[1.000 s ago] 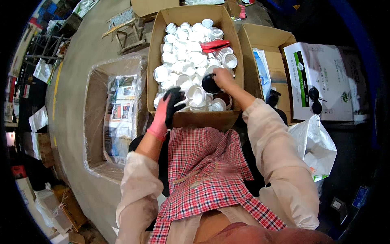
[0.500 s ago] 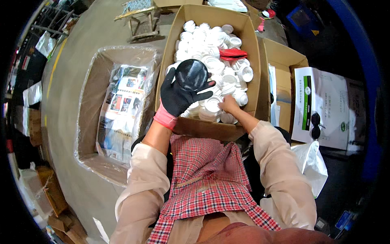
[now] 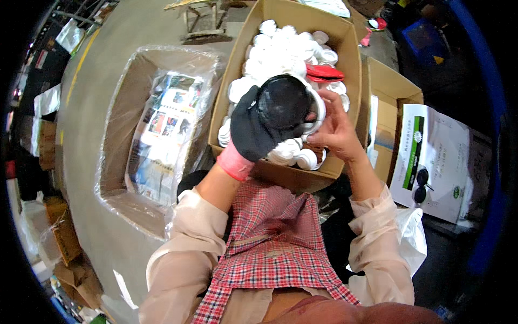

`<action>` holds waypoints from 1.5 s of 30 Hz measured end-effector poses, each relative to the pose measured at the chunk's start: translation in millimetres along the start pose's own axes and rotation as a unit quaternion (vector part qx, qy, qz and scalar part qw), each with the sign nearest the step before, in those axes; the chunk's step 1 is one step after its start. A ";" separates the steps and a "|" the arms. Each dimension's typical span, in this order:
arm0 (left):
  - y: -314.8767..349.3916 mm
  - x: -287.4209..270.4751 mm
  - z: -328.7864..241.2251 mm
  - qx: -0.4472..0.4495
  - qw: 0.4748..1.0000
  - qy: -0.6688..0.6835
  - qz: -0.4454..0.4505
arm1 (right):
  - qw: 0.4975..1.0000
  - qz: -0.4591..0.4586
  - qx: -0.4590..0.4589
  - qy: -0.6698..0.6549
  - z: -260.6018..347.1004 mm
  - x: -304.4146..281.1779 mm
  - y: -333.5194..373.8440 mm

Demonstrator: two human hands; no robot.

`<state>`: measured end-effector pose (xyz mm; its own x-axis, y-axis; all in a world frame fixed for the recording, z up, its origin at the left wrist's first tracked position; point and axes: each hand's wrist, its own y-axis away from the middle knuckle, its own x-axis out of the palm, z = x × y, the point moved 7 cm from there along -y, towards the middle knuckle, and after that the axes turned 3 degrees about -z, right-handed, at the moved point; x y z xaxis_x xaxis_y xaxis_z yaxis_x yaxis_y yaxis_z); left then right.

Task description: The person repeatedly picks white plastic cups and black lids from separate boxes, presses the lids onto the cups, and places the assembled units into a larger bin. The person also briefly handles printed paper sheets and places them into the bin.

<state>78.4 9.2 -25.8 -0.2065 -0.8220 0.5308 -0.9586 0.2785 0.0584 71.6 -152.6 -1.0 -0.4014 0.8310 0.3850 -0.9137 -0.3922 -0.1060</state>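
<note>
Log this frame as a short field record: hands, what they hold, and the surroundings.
left hand: black glove with pink cuff, fingers around a round black lid
right hand: bare, touching the lid's white rim
below hands: open cardboard box full of white caps
in box: a red item
left side: plastic-lined carton with printed packets
clothing: checked apron

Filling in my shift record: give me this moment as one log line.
left hand: gloved, holds black round lid | right hand: bare, on white ring at lid's edge | over cardboard box of white caps
</note>
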 end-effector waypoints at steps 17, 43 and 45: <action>13.8 52.3 -10.6 0.195 0.965 -0.171 0.034 | 0.813 -0.107 -0.198 0.537 57.1 33.8 20.3; 17.0 48.0 -9.8 0.188 0.952 -0.241 0.035 | 0.789 -0.094 -0.212 0.569 56.5 43.3 17.8; 16.9 48.6 -8.6 0.177 0.957 -0.228 0.030 | 0.789 -0.096 -0.208 0.570 58.1 43.9 18.6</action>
<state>53.9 -21.8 8.2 -0.2500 -0.9635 0.0960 -0.9318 0.2125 -0.2944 40.7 -146.3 67.1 0.1687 0.7670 -0.6191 -0.8106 -0.2494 -0.5299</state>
